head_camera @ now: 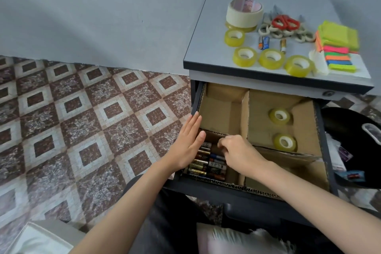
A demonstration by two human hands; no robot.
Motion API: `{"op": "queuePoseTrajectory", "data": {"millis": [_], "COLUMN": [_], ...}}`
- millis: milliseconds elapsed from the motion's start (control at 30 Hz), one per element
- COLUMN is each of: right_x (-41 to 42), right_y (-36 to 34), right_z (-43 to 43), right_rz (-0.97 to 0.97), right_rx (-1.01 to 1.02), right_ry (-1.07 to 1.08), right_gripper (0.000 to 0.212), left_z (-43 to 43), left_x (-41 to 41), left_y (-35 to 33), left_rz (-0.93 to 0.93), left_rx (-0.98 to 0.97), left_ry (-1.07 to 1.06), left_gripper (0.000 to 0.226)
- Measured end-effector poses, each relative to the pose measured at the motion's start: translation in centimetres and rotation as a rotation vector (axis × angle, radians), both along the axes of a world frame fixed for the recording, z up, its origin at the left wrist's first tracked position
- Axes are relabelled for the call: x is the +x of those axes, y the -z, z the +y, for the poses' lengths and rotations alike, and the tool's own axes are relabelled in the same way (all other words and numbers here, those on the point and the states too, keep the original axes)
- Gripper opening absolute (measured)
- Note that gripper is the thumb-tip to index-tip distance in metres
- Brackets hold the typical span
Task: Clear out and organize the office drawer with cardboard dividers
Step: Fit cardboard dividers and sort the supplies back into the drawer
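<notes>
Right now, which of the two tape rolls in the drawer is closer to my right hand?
The front roll, in the same compartment, sits nearest the right hand; the other roll lies further back.

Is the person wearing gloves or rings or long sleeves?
No gloves. The left hand and the right hand are bare, with no ring, watch or bracelet showing. The forearms are bare too; no sleeve shows anywhere down to the picture's edge.

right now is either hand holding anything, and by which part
Left hand lies flat, holding nothing. Right hand curls over the batteries; whether it holds one cannot be told.
</notes>
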State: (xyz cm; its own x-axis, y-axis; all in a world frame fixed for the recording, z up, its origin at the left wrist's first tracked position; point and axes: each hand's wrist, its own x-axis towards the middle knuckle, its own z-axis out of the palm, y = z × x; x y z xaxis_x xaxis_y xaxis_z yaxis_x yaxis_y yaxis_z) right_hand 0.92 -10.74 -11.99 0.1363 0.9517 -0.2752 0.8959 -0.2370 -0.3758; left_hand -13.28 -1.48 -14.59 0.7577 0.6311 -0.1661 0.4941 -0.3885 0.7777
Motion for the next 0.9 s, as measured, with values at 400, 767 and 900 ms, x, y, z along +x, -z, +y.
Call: {"op": "queuePoseTrajectory", "data": {"millis": [400, 767, 900], "right_x": [8.4, 18.1, 19.3], "right_y": [-7.7, -15.7, -15.8], "right_z": [-2.3, 2.5, 5.6], "right_rz": [0.052, -0.094, -0.145], "right_rx": [0.441, 0.470, 0.366], "right_ry": [0.248, 0.356, 0.310], "right_gripper": [0.012, 0.021, 0.034], "left_z": [0.8, 7.3, 8.2], "left_x": [4.0, 11.7, 16.1], "left_y": [-6.6, -17.6, -18.5], "left_rz": [0.064, -0.003, 0.087], "left_rx": [0.428, 0.731, 0.732], "left_ry": [-0.057, 0.010, 0.106], "left_gripper": [0.057, 0.031, 0.031]}}
